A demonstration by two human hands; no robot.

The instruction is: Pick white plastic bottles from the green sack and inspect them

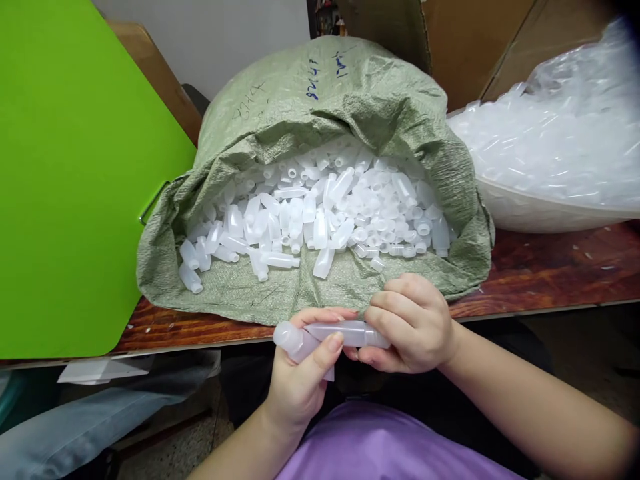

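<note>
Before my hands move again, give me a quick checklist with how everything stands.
1. Left hand holding the bottles: ok, two are in its grip.
2. Right hand free: not ok, its fingers are round one bottle's end.
3. That end fully closed: cannot tell, fingers cover part of it.
4. Sack open: ok, its mouth faces the hands.
5. Bowl upright: ok, beside the sack on the table.

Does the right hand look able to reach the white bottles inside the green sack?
Probably yes: the sack gapes toward the right hand, nothing visibly blocking the bottles, though that hand's fingers grip another bottle.
</note>
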